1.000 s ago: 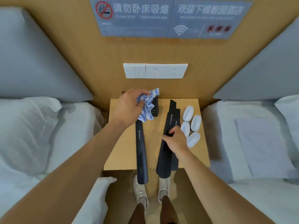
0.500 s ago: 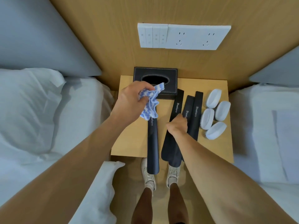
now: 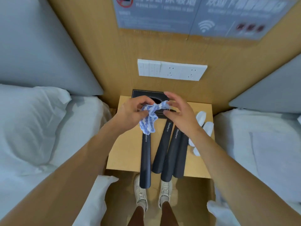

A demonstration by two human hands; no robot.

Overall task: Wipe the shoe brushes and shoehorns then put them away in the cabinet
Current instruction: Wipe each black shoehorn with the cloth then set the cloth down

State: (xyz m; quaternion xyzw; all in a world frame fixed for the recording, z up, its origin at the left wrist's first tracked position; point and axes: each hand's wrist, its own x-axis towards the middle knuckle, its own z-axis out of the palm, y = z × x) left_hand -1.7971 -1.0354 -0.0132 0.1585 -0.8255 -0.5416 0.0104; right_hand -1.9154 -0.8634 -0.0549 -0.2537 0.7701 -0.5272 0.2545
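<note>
Blue-and-white cloth (image 3: 149, 119) was gripped by the left hand (image 3: 132, 112) and pinched by the right hand (image 3: 180, 114) above four black shoehorns (image 3: 171, 149).

**A twin-bed hotel room**

Two beds with white linen, the left bed (image 3: 40, 128) and the right bed (image 3: 260, 144), flank a narrow wooden bedside surface (image 3: 125, 152). Grey padded headboards (image 3: 40, 46) lean against a wood-panelled wall (image 3: 101, 46). On that wall hangs a grey notice (image 3: 195, 15) with a no-smoking symbol and a wifi symbol beside blurred print. Below it sits a white strip of switches and sockets (image 3: 171, 70). A black tissue box (image 3: 143, 94) stands at the back of the surface.
</note>
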